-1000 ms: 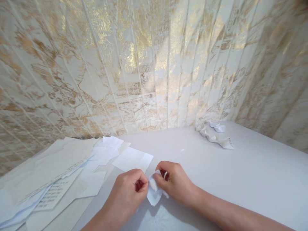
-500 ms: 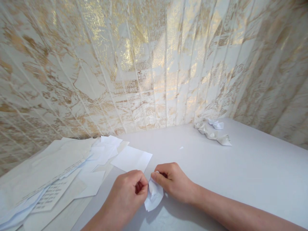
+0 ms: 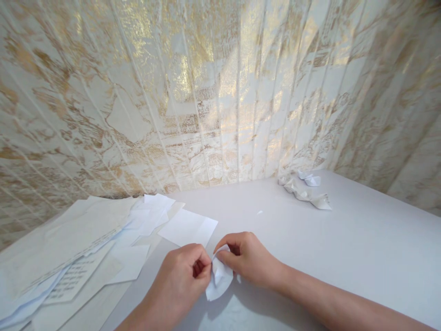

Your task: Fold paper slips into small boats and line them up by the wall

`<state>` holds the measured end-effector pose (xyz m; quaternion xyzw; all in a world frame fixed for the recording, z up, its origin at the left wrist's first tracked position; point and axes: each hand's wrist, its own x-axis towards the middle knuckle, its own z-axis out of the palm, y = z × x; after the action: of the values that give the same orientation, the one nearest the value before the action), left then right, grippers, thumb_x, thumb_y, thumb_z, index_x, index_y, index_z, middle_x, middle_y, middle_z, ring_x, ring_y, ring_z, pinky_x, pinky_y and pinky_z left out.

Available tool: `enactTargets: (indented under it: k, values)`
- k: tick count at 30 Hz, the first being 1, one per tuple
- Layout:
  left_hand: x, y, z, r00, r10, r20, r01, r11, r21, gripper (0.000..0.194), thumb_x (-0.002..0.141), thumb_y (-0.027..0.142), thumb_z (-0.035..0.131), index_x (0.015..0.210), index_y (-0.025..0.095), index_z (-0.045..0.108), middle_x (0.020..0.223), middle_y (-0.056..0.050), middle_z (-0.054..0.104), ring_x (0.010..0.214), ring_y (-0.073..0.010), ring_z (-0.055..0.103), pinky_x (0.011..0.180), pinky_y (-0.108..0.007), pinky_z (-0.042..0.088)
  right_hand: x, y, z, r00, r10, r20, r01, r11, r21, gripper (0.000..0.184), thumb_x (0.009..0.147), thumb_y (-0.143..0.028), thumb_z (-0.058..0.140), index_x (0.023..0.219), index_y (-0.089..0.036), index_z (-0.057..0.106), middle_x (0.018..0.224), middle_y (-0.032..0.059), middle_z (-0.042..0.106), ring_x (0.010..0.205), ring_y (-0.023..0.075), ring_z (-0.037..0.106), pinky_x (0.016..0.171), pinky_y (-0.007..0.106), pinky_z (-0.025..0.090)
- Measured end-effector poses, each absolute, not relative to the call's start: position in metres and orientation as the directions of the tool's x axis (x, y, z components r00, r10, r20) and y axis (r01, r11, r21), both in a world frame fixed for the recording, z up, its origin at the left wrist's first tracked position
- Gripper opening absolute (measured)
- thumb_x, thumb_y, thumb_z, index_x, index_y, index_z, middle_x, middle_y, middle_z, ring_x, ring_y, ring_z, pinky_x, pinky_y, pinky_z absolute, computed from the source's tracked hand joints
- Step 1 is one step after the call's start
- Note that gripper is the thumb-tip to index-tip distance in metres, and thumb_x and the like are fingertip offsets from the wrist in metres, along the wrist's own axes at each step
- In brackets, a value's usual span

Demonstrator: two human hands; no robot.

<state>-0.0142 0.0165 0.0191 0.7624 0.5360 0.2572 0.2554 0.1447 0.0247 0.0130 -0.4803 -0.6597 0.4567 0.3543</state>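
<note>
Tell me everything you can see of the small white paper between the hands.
The small white paper looks thin and creased, with a raised fold near its middle and a rounded lower edge. It hangs tilted, its lower part loose. The left hand's fingertips meet its left edge; the right hand's thumb presses its upper part. Whether it touches the table is unclear.

No legible text; we see only blurred lines of print on papers (image 3: 74, 276) left on the counter (image 3: 292, 248).
</note>
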Motion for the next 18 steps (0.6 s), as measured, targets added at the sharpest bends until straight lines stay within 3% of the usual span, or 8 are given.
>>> enactTargets:
  k: [2, 5, 11, 18]
  values:
    - [-0.0147, 0.0166, 0.0202, 0.289, 0.949, 0.130, 0.686, -0.300, 0.663, 0.014, 0.063, 0.015, 0.045, 0.050, 0.019, 0.045, 0.047, 0.006, 0.045, 0.044, -0.0095, 0.043, 0.042, -0.018, 0.032, 0.1443, 0.0266, 0.0146, -0.328, 0.936, -0.130, 0.120, -0.095, -0.988, 0.020, 0.064, -0.013, 0.049, 0.075, -0.012, 0.066, 0.049, -0.0045, 0.050, 0.042, 0.0069, 0.040, 0.042, 0.018, 0.029]
    - [-0.0149, 0.0157, 0.0219, 0.295, 0.943, 0.155, 0.695, -0.323, 0.643, 0.014, 0.063, 0.014, 0.045, 0.050, 0.019, 0.046, 0.048, 0.005, 0.047, 0.045, -0.0095, 0.044, 0.043, -0.018, 0.032, 0.1432, 0.0264, 0.0174, -0.373, 0.899, -0.230, -0.084, -0.279, -0.956, 0.019, 0.058, -0.013, 0.054, 0.073, -0.011, 0.066, 0.049, -0.0041, 0.053, 0.043, 0.0060, 0.040, 0.044, 0.018, 0.027]
    - [-0.0151, 0.0143, 0.0217, 0.327, 0.924, 0.197, 0.688, -0.375, 0.621, 0.014, 0.064, 0.012, 0.045, 0.052, 0.019, 0.046, 0.049, 0.006, 0.048, 0.045, -0.0088, 0.046, 0.045, -0.017, 0.034, 0.1402, 0.0207, 0.0191, -0.449, 0.859, -0.245, -0.297, -0.402, -0.866, 0.022, 0.052, -0.014, 0.060, 0.072, -0.010, 0.065, 0.054, -0.0006, 0.059, 0.050, 0.0097, 0.050, 0.055, 0.023, 0.035]
    - [-0.0139, 0.0144, 0.0209, 0.322, 0.926, 0.200, 0.674, -0.372, 0.638, 0.014, 0.062, 0.011, 0.045, 0.051, 0.019, 0.047, 0.048, 0.006, 0.047, 0.044, -0.0085, 0.045, 0.044, -0.017, 0.034, 0.1394, 0.0248, 0.0146, -0.465, 0.847, -0.259, -0.357, -0.447, -0.820, 0.022, 0.052, -0.011, 0.061, 0.074, -0.010, 0.063, 0.055, 0.0000, 0.061, 0.049, 0.0104, 0.051, 0.055, 0.024, 0.036]
